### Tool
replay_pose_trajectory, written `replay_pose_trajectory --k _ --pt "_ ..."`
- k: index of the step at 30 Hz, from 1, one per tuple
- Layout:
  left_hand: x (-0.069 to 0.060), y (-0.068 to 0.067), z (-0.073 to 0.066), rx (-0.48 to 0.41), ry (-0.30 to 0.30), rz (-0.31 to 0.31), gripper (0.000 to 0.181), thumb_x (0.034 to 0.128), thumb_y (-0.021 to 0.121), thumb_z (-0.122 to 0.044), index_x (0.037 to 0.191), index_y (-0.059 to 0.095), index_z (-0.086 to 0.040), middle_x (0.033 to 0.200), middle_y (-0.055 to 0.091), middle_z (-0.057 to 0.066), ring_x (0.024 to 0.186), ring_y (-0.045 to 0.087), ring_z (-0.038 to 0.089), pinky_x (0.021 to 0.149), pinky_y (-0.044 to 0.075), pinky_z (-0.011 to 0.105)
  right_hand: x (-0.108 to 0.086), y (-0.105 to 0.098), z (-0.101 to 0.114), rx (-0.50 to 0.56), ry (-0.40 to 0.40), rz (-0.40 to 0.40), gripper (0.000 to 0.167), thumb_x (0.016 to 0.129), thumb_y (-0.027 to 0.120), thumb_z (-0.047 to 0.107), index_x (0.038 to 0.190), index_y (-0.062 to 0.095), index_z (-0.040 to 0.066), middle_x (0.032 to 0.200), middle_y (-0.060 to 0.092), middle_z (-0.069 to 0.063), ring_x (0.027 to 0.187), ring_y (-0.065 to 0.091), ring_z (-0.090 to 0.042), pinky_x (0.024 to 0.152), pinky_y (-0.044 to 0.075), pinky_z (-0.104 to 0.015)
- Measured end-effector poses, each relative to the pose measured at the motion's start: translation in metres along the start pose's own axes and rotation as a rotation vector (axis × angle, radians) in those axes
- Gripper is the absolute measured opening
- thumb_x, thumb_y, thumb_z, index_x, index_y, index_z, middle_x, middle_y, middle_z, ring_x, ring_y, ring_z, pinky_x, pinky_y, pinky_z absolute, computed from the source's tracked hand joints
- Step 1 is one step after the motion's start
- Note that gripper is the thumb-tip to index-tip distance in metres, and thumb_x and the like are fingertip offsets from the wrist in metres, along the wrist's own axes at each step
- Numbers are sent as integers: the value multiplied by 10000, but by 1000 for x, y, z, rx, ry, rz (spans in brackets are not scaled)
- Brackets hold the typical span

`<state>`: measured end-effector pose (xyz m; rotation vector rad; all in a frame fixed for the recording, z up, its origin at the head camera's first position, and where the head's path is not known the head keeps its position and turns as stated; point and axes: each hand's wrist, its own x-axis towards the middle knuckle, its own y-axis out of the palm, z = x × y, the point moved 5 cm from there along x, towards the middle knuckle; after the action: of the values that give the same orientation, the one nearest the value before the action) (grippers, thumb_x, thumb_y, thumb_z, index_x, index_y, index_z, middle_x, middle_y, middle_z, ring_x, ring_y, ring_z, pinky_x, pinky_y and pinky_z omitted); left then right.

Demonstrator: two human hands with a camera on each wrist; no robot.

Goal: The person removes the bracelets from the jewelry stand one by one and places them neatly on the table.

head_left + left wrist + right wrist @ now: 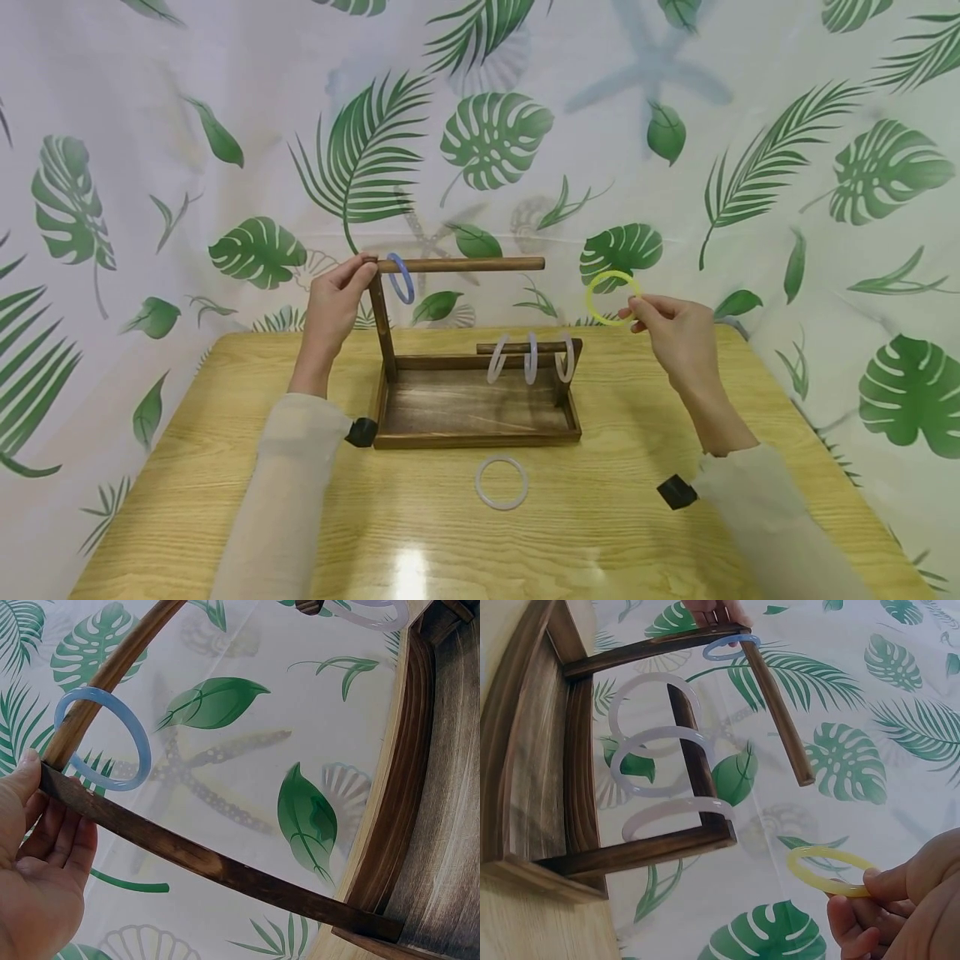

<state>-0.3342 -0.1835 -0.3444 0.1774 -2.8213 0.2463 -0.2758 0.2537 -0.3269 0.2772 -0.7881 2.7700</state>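
Note:
A dark wooden bangle stand [476,437] has a tray base, a tall post with a long upper bar at the left and a shorter bar at the right. My left hand [334,308] grips the top corner of the tall post between thumb and fingers. Close beside it, a blue bangle [409,287] hangs on the upper bar [480,265]. Off the bar's right end, my right hand [682,342] pinches a yellow bangle [600,312] in the air. Several pale bangles [656,791] hang on the lower bar [690,742].
A whitish bangle [480,496] lies flat on the wooden table [420,517] in front of the stand. Behind the table hangs a white cloth [525,150] printed with green leaves.

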Motion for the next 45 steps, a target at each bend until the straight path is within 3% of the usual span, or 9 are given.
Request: replay_pose_trajectory --k 2,8,14,21,26,28,33,38,45 --pt "0 0 0 5 0 -2 447 1065 616 -279 1439 603 -35 1452 595 132 1310 576 299 1141 419 387 -2 -6 -2 -18 4 5 400 1056 616 376 1166 780 28 861 747 85 714 623 -64 377 247 -244" --pt "0 0 0 5 -4 -2 457 1063 618 -289 1439 601 -30 1454 594 132 1304 580 299 1143 417 385 -9 -20 -8 -57 22 13 435 1053 603 424 1162 779 42 809 715 162 552 500 -81 371 243 -258" --pt "3 1 3 -13 -10 -3 452 1066 613 -270 1443 592 -22 1460 586 134 1304 579 304 1139 423 384 -17 -27 -12 -31 5 17 421 1058 610 374 1167 766 -1 848 739 185 762 653 -66 379 227 -271" --pt "1 3 -1 -20 -27 8 450 1072 602 -248 1449 578 -3 1465 578 151 1318 570 303 1140 421 368 -29 -36 -20 -66 -25 13 404 1052 621 378 1127 782 15 873 714 224 765 651 -40 365 242 -282" --pt "-1 4 -6 -17 -39 13 437 1080 585 -208 1451 563 20 1486 552 172 1341 549 323 1147 414 384 -38 -40 -27 -83 -29 20 391 1048 626 389 1086 796 39 931 727 174 705 618 -60 350 247 -285" --pt "-1 3 -4 -15 -39 9 437 1078 589 -214 1452 565 10 1489 551 161 1346 546 318 1152 408 384 -42 -41 -29 -90 -24 26 397 1049 622 394 1074 801 40 979 757 96 665 593 -83 348 238 -293" --pt "0 2 1 1 -21 0 468 1066 613 -283 1453 578 -22 1474 574 125 1347 552 278 1148 412 369 -51 -40 -33 -114 -28 39 406 1060 610 374 1072 798 15 1085 776 -41 735 623 -57 407 261 -313" --pt "0 1 2 10 2 -5 496 1056 626 -329 1446 592 -25 1456 593 126 1332 565 277 1139 423 383 -62 -40 -39 -125 -12 80 389 1062 607 365 1112 794 28 1022 784 42 812 651 -32 559 368 -258" --pt "0 0 2 13 3 -12 503 1053 630 -340 1439 599 -18 1454 596 127 1316 577 282 1133 429 388 -73 -38 -46 -83 33 127 383 1058 621 345 1171 769 10 927 778 104 795 652 -66 533 334 -310"
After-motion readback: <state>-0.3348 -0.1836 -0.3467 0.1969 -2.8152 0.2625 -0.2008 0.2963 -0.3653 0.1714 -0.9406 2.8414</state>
